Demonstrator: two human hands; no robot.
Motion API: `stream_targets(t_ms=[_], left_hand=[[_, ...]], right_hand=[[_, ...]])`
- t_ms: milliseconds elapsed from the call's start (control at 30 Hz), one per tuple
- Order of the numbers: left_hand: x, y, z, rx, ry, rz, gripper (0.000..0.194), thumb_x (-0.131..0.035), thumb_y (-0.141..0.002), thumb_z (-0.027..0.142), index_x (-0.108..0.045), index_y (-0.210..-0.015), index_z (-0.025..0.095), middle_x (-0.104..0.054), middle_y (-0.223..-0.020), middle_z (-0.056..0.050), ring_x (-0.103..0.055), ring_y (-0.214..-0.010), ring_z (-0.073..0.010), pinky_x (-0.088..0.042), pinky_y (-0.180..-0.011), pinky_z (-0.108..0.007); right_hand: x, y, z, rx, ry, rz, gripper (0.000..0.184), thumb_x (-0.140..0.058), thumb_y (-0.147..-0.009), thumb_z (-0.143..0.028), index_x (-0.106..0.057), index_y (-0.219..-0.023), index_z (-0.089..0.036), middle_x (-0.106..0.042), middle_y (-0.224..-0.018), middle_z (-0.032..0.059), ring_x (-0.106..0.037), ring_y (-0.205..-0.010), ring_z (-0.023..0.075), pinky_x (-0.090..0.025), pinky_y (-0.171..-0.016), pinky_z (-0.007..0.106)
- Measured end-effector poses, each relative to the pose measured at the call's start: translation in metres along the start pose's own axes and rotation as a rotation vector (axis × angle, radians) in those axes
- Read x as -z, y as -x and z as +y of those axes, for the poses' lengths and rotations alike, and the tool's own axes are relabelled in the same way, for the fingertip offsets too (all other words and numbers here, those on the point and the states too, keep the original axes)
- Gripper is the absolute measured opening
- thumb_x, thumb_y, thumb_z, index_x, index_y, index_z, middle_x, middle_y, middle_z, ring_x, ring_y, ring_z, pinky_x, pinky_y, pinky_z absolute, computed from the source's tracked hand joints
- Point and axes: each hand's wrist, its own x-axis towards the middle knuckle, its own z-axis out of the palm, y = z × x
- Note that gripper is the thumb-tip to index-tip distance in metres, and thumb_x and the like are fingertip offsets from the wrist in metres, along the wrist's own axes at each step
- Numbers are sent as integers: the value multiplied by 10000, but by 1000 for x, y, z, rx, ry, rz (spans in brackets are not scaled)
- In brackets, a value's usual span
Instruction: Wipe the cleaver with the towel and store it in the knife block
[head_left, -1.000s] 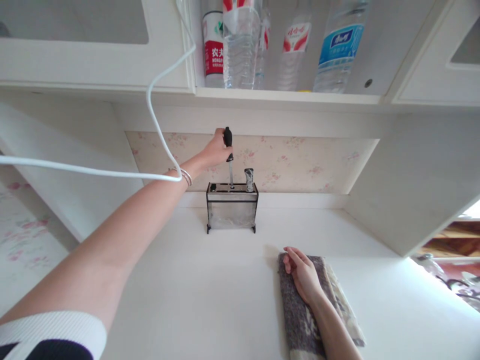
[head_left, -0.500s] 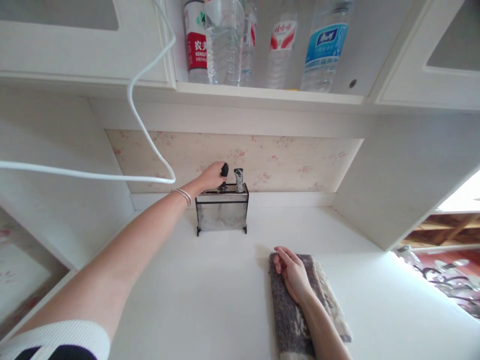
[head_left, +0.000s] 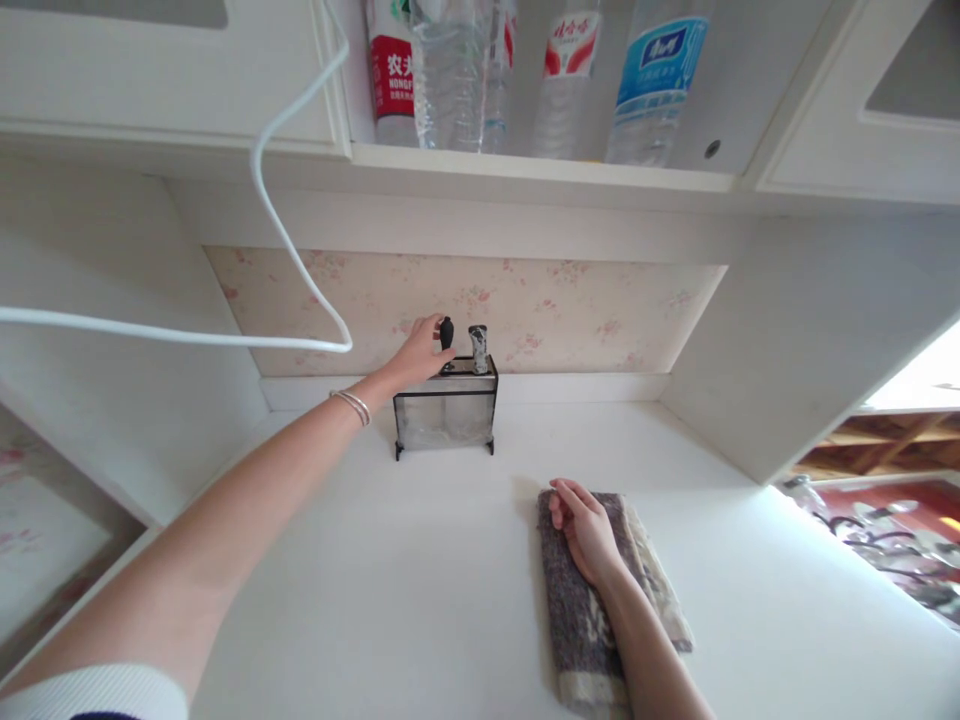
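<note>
Head view, looking forward and down at a white surface [head_left: 412, 570] under a shelf [head_left: 540, 168] with clear plastic bottles [head_left: 566, 90]. Near the back, towards the wall [head_left: 570, 305], stands a see-through holder [head_left: 442, 393] with a black frame. Its small feet and the slots in its top would help keep tall, narrow things upright.

A black handle [head_left: 447, 333] rises from the top, its lower end at a slot. Beside it, a mottled black-and-white handle [head_left: 478, 350] also stands upright, its grip above the rim, where it is easy to reach.

The left hand [head_left: 416, 358], with thin bracelets [head_left: 352, 404] at the wrist, comes in from the side. Its thumb and fingers curve about the black handle, thumb low and fingers higher, a placement that would steady it from two sides. They look small and far off, so I cannot tell whether they grip it or merely touch.

Nearer the viewer, the right hand [head_left: 591, 535] holds nothing. It lies on a folded grey and cream cloth [head_left: 561, 610], fingers loosely curled, its weight seemingly resting there. A white cable [head_left: 150, 331] hangs across the upper left, in front of the cupboard.
</note>
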Motion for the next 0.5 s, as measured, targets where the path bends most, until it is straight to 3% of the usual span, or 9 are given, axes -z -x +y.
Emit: stream_targets(t_ms=[133,233,367,433,500], left_hand=[[7,38,14,-42,19,141,374,-555,-873,297,-480,-1221,185,-475,-1269,-115,-567,-1121,-194,-427,-1032,-367],[18,68,12,52,84,248,318,-575,-865,332,-533,-1160,220,-506,-1257,-86,-574,-1124,-196,-431,-1035,-354],[31,97,-19,324,140,337,303,-549,-858,343,-538,-1133,218,-530,-1275,-103,-565,-1143,-228,-412,-1050,-405],[32,108,-37,430,153,319,314,-517,-867,364,-545,-1137,206,-557,-1277,-122,-553,-1172,-261,-388,-1060,-460],[28,118,-49,508,186,246,343,-514,-867,409,-565,-1143,212,-594,-1274,-118,-549,-1196,-281,-394,-1048,-478]], right_hand=[[-2,1,1,12,29,-1,268,-715,-763,-453,-685,-862,-206,-587,-625,-30,-446,-503,92,-330,-490,235],[-7,0,0,-3,94,-22,285,-720,-745,-460,-685,-835,-191,-608,-623,-15,-475,-507,102,-354,-492,234],[-21,-8,-7,-96,274,-86,286,-720,-725,-454,-676,-825,-190,-669,-709,19,-538,-534,122,-399,-496,240],[-34,-18,-14,-121,346,-101,323,-737,-704,-426,-679,-937,-210,-705,-861,48,-603,-631,148,-436,-525,247],[-52,-33,-25,-96,410,-99,485,-767,-670,-389,-642,-1119,-255,-687,-1090,76,-648,-801,185,-481,-609,273]])
